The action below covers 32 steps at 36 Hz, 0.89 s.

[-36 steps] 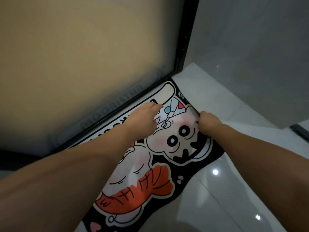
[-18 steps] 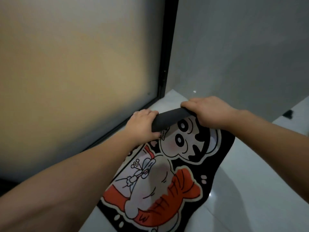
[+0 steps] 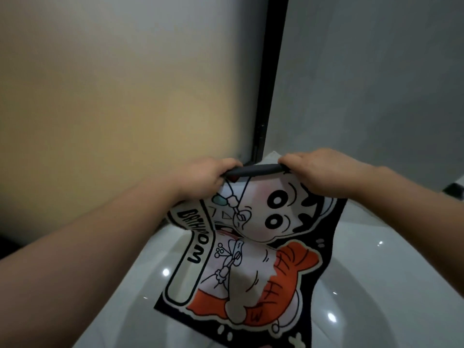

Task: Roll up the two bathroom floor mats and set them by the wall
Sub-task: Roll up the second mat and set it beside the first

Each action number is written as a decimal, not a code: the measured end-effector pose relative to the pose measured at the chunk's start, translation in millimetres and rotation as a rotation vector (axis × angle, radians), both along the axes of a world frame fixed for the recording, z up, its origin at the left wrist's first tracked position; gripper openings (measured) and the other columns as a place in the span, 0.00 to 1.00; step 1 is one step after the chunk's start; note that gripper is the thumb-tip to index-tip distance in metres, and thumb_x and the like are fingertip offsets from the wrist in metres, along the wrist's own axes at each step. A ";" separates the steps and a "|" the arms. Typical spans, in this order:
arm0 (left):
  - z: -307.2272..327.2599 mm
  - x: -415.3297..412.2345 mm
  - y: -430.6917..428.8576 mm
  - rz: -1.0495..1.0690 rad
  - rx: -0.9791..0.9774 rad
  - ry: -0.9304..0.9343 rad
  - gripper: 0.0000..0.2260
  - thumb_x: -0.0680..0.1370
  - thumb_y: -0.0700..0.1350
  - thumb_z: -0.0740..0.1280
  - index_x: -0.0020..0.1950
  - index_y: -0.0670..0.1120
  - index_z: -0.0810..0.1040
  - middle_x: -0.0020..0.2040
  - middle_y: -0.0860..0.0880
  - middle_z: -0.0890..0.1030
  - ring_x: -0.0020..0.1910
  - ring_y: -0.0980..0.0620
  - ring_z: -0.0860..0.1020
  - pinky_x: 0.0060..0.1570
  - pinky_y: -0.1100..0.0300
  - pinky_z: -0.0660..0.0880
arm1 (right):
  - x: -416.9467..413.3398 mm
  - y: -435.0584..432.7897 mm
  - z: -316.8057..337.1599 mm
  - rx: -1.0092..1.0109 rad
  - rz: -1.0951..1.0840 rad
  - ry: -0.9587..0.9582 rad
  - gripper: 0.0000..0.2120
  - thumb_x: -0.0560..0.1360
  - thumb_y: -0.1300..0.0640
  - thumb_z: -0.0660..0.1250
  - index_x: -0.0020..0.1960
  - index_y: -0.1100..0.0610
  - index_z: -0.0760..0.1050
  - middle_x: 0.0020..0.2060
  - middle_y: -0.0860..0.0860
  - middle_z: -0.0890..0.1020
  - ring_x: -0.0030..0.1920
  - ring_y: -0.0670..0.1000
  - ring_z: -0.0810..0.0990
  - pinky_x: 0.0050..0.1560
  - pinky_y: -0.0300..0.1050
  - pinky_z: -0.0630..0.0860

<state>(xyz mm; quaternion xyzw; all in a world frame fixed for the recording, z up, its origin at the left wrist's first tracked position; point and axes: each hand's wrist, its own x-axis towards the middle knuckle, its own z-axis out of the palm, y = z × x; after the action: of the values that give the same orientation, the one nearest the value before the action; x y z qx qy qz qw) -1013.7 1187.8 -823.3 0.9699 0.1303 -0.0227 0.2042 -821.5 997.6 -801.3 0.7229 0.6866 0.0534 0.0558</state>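
Observation:
A black floor mat (image 3: 253, 262) with a cartoon figure, orange fish shapes and the word BATHROOM hangs lifted off the white floor. Its far end is curled over into a thin dark roll (image 3: 256, 170). My left hand (image 3: 203, 178) grips the roll's left end and my right hand (image 3: 326, 172) grips its right end. The mat's lower part sags and bends toward me. A second mat is not in view.
A frosted glass door (image 3: 125, 96) with a black frame (image 3: 268, 84) stands on the left. A grey wall (image 3: 376, 84) meets it at the corner beyond my hands. Glossy white floor tiles (image 3: 389, 285) reflect ceiling lights. A dark object (image 3: 454, 189) sits at the far right edge.
Both hands went from pressing the flat mat's far edge to curling it over, then lifted the mat off the floor. The view tilted up toward the corner.

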 end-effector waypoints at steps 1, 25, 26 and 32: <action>3.5 -3.3 -0.6 -0.014 -0.014 0.014 0.16 0.71 0.42 0.58 0.49 0.65 0.65 0.35 0.53 0.75 0.33 0.55 0.74 0.29 0.60 0.65 | -1.4 -1.7 -0.7 0.001 0.022 -0.009 0.23 0.75 0.61 0.58 0.67 0.48 0.59 0.53 0.54 0.77 0.39 0.57 0.77 0.38 0.51 0.75; 19.5 -30.7 10.3 -0.112 0.252 0.132 0.13 0.71 0.39 0.61 0.52 0.53 0.70 0.37 0.52 0.74 0.37 0.51 0.72 0.35 0.56 0.67 | -9.4 -15.6 -0.6 -0.076 0.198 -0.029 0.51 0.69 0.68 0.59 0.68 0.33 0.27 0.49 0.52 0.70 0.29 0.51 0.67 0.31 0.49 0.71; 18.0 -31.2 10.9 -0.087 0.276 0.132 0.12 0.71 0.39 0.61 0.50 0.53 0.69 0.36 0.52 0.74 0.36 0.51 0.72 0.33 0.56 0.66 | -9.8 -15.4 -1.3 -0.083 0.190 -0.033 0.51 0.69 0.68 0.59 0.67 0.33 0.27 0.49 0.51 0.69 0.29 0.51 0.67 0.32 0.50 0.72; 6.7 -37.4 14.5 -0.053 0.301 0.016 0.11 0.69 0.43 0.58 0.51 0.52 0.68 0.34 0.51 0.73 0.33 0.52 0.71 0.31 0.57 0.67 | -12.4 -11.0 2.0 -0.058 0.160 -0.095 0.45 0.69 0.67 0.60 0.73 0.38 0.40 0.47 0.52 0.68 0.29 0.52 0.66 0.29 0.47 0.66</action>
<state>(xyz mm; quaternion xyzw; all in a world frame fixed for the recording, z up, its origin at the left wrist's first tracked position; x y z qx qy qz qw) -1051.1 1202.2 -816.6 0.9925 0.1080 -0.0158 0.0548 -833.9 986.6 -799.3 0.6604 0.7401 0.0720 0.1047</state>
